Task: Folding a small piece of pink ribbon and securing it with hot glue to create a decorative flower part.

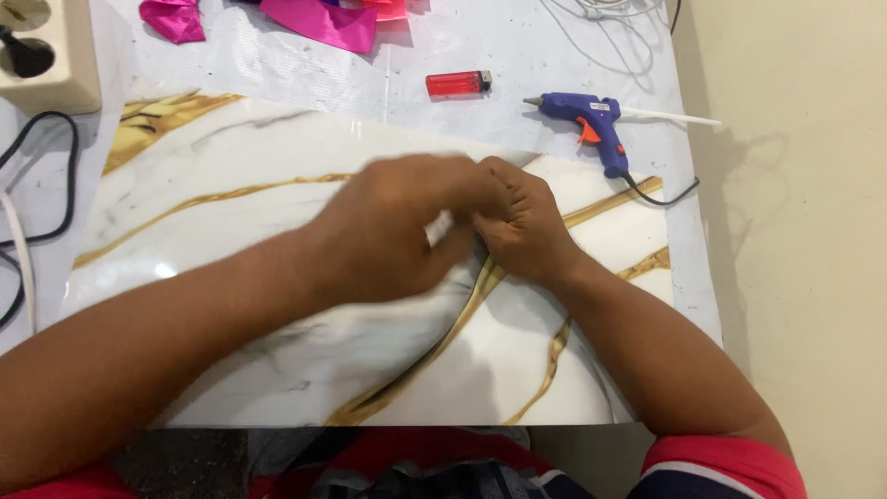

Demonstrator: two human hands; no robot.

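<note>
small white piece [442, 227] pinched between my left hand [393, 231] and right hand [522, 231], mid marble-patterned sheet [231, 176] | far right: blue glue gun [591, 125], red lighter [457, 84] | far: pink scraps [319, 20] | far left: power strip [46, 55]

White marble-patterned sheet [277, 157] with gold veins; at 12 o'clock a red lighter [457, 84], at 1 o'clock a purple glue gun [591, 120] with orange trigger, pink foil scraps [319, 20] at 11.
</note>
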